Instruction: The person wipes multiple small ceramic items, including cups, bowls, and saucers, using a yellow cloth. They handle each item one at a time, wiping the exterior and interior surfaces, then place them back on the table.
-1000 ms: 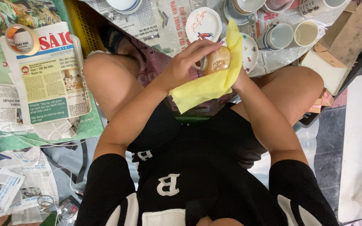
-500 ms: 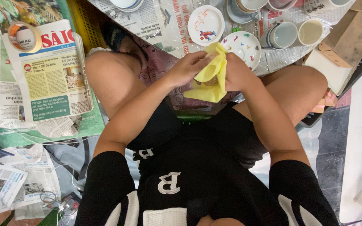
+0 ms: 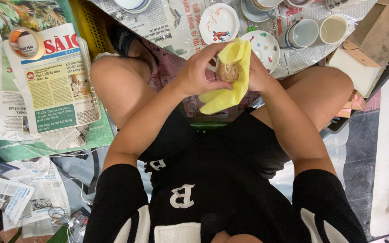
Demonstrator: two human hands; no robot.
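Newspaper sheets (image 3: 57, 85) cover the floor ahead of the seated person's knees. On them stand painted plates (image 3: 219, 22) and two cups (image 3: 316, 30). The yellow cloth (image 3: 230, 87) is held above the lap. The left hand (image 3: 196, 74) and right hand (image 3: 260, 74) are closed around it, gripping a small brownish object (image 3: 228, 71) wrapped inside.

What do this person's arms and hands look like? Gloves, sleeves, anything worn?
No gloves: the left hand and right hand are bare, with no rings or watch visible. Forearms are uncovered. Short black sleeves with white side stripes cover the upper arms.
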